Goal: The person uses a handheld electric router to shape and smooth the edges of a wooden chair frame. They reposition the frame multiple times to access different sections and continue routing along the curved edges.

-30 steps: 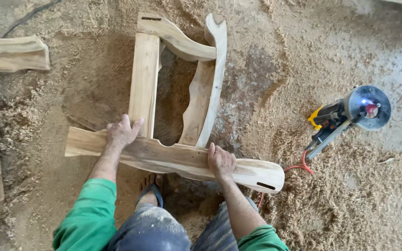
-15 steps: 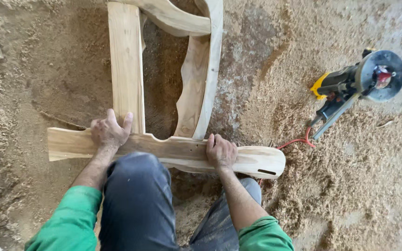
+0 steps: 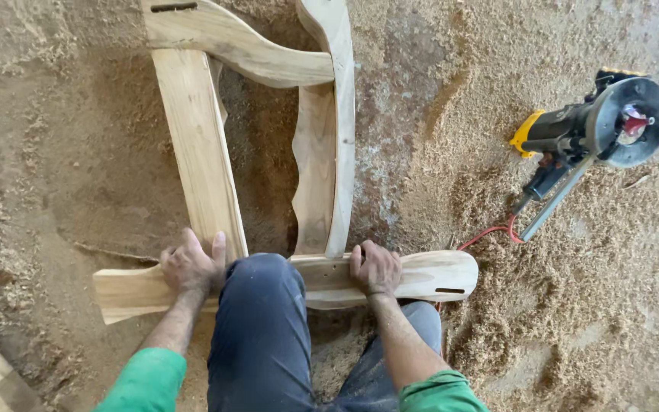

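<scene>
— Where are the hands?

— Both are on the near rail (image 3: 429,276), the curved wooden piece lying crosswise at the bottom of the chair frame (image 3: 200,152). The left hand (image 3: 191,267) presses down on it near the straight upright, its fingers (image 3: 217,248) spread flat and open on the wood, not wrapped round it. The right hand (image 3: 375,268) sits further along, its fingers curled over the far edge of the rail, gripping it.

— And the rail's long axis?

— It runs left to right across the person's front, with a knee in dark trousers (image 3: 257,320) laid over the middle, between the two hands. The frame's two long members run away from the person, at right angles to the rail and meeting it beside each hand.

— Which hand is nearer the free end?

— The right; the rounded end with its slot lies just beyond it. The square-cut end reaches well past the left hand.

— Anything else nearby?

— A power tool (image 3: 600,133) with a round base and a red cord lies well apart, to the right, on the sawdust-covered floor (image 3: 573,320).
</scene>
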